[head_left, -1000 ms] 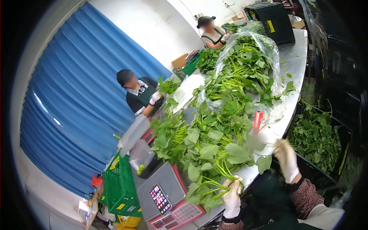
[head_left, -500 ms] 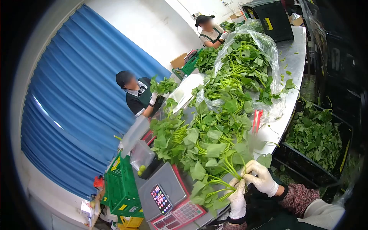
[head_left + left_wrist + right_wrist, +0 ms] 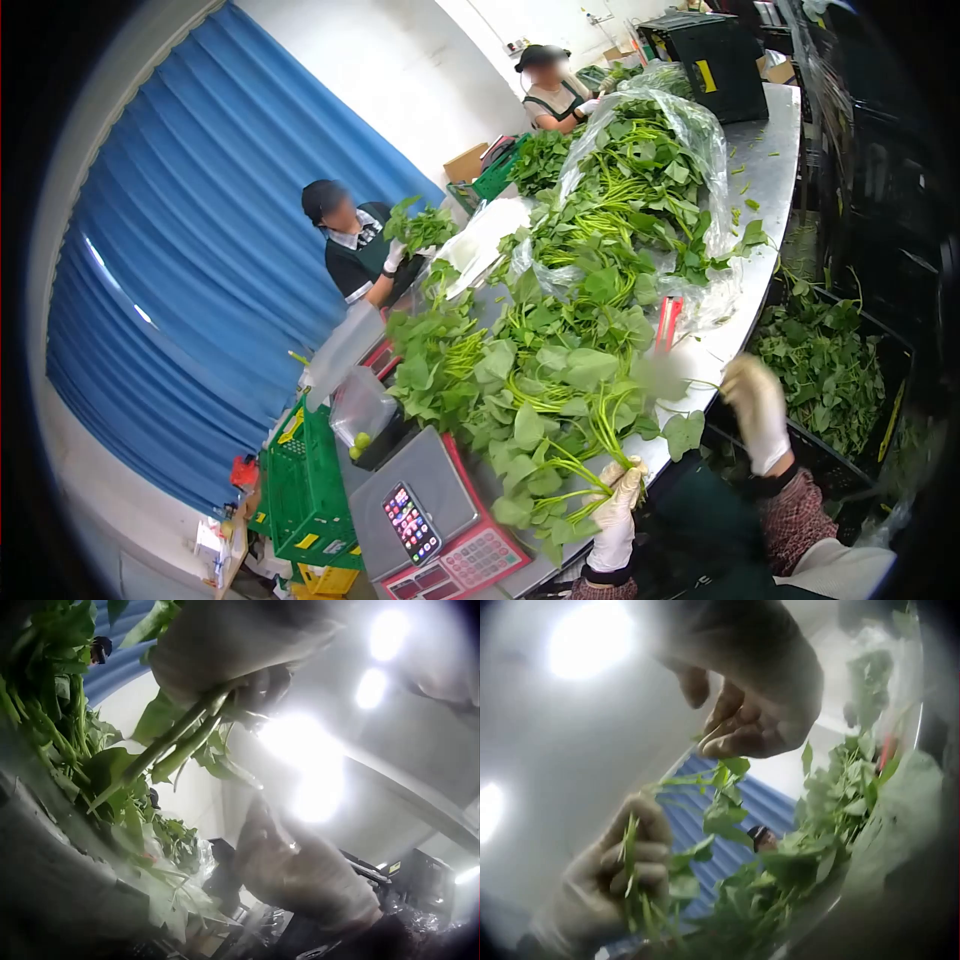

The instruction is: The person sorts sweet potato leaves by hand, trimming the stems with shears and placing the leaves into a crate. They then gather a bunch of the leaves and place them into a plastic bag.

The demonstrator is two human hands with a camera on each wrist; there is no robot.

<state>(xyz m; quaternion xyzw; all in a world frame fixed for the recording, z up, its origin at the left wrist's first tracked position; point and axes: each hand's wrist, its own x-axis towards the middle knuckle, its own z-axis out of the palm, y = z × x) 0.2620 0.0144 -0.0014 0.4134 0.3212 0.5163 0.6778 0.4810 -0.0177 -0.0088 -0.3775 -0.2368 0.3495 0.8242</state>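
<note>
My gloved left hand [image 3: 617, 505] grips a bunch of leafy greens [image 3: 600, 440] by its stems at the table's near edge. In the left wrist view, the cut stem ends [image 3: 169, 754] stick out from under the curled fingers. My gloved right hand [image 3: 757, 405] is off to the right, blurred, beside the black crate. In the right wrist view its fingers [image 3: 739, 724] are loosely bent, the thumb stands apart, and nothing shows clearly in the grasp. A large heap of the same greens [image 3: 560, 310] covers the table ahead of both hands.
A black crate of greens [image 3: 825, 370] stands at the right. A scale [image 3: 475, 560] with a phone [image 3: 412, 522] on it lies left, near a green crate [image 3: 305, 490]. A red-handled tool [image 3: 669, 322] rests by the heap. Two people work across the table.
My right hand came from the right to the stems at my left hand, then moved back right. The left hand keeps hold of the bunch. The nearer person has lifted some greens.
</note>
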